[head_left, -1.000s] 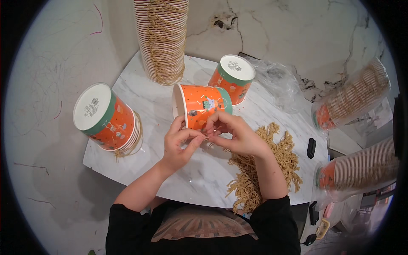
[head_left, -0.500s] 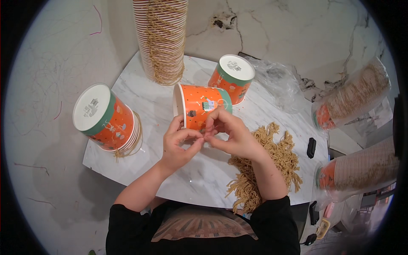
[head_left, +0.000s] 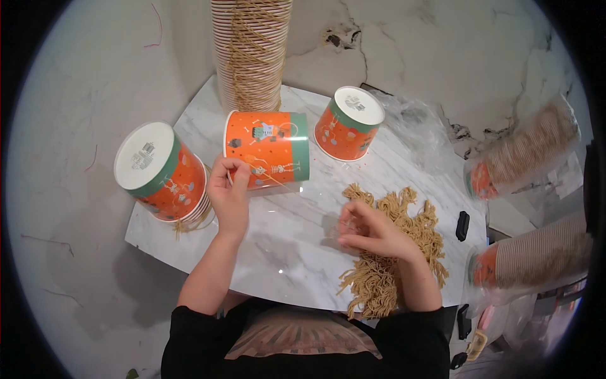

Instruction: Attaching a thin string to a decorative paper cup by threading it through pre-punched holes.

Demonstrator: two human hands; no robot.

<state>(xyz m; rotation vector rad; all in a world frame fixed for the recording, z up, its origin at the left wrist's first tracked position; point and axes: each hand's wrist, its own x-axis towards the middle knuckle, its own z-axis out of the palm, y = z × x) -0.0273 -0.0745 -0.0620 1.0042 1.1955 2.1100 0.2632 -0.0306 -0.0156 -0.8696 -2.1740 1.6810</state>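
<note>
An orange paper bucket (head_left: 268, 148) with a green band and cartoon figures lies on its side above the table, its open rim toward the left. My left hand (head_left: 228, 192) is closed on that rim at the lower left, thumb outside. A thin tan cord (head_left: 274, 179) runs from near the thumb across the bucket's lower side. My right hand (head_left: 366, 230) is off the bucket, fingers curled but apart from the thumb, with nothing visible between them. It hovers at the left edge of a heap of tan cords (head_left: 404, 234).
Upside-down buckets stand at left (head_left: 167, 183) and back right (head_left: 347, 129). A tall stack of cord-wrapped buckets (head_left: 252, 57) rises behind. Clear plastic (head_left: 413, 129) lies at the back; bagged bucket stacks (head_left: 530, 148) lean at right. A small black object (head_left: 463, 225) sits near the right edge.
The two hands have parted. My left hand has moved left with the bucket, and my right hand has let go and moved right to the cord heap.
</note>
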